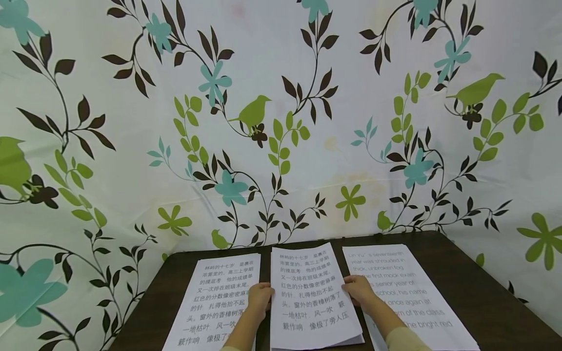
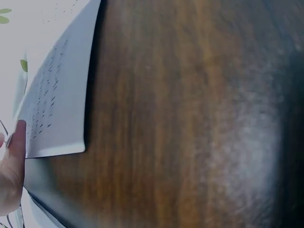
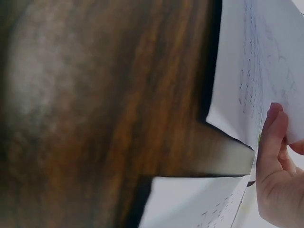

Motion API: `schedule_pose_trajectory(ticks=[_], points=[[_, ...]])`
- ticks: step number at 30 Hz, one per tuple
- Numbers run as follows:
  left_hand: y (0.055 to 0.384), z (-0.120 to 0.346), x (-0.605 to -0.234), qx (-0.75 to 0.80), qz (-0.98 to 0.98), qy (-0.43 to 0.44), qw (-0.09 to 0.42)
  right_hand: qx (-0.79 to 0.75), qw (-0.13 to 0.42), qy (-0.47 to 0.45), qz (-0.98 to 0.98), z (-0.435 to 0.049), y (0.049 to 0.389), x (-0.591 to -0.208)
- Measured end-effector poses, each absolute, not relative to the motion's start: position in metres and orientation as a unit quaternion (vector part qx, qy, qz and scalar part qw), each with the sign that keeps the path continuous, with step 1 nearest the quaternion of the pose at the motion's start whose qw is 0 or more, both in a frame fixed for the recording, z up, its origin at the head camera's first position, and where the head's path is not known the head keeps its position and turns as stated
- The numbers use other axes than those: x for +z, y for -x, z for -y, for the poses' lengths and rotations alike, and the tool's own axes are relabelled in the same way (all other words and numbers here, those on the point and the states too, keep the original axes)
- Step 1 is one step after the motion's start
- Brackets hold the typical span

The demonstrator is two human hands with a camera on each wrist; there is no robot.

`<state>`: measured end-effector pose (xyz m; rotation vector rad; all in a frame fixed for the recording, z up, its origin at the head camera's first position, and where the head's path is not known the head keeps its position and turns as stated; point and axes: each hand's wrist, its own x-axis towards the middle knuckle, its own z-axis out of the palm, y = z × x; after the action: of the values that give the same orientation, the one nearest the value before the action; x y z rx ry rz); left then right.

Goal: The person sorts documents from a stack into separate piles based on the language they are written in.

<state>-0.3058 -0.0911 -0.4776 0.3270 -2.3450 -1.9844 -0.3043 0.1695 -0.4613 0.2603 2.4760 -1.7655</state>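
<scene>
Between both hands is a small stack of printed paper sheets (image 1: 307, 297) with Chinese text, its lower right corner showing more than one layer. The left hand (image 1: 260, 296) pinches its left edge, thumb at the margin. On the opposite edge the right hand (image 1: 361, 291) pinches the paper at about the same height. In the right wrist view, the right hand (image 3: 275, 166) has fingers behind the held paper (image 3: 287, 61). Only part of the left hand (image 2: 12, 175) shows at the border of the left wrist view.
Another Chinese printed sheet (image 1: 219, 292) lies to the left, partly behind the left forearm. To the right lies an English printed sheet (image 1: 408, 287), partly covered by the right hand and forearm. All are over a dark wooden table (image 1: 465, 273), before a patterned cloth (image 1: 281, 195).
</scene>
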Motion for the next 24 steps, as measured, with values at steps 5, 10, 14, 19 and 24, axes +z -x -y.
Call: schedule_pose_trajectory(ticks=[5,10,14,19,24], points=[[0.3021,0.0888,-0.4787,-0.613,0.784,-0.091,0.031,-0.585,0.052,-0.079,-0.806,-0.1689,0.3014,-0.4646],[0.3004,0.0854,-0.4767,-0.612,0.784,-0.097,0.04,-0.583,0.045,-0.074,-0.808,-0.1689,0.2988,-0.4646],[0.3007,0.0846,-0.475,-0.613,0.781,-0.108,0.047,-0.584,0.041,-0.089,-0.806,-0.1691,0.2988,-0.4638],[0.302,0.0867,-0.4749,-0.613,0.781,-0.115,0.043,-0.596,0.038,-0.105,-0.795,-0.1694,0.2995,-0.4632],[0.3014,0.0902,-0.4722,-0.62,0.776,-0.111,0.041,-0.61,0.039,-0.099,-0.786,-0.1676,0.2989,-0.4618]])
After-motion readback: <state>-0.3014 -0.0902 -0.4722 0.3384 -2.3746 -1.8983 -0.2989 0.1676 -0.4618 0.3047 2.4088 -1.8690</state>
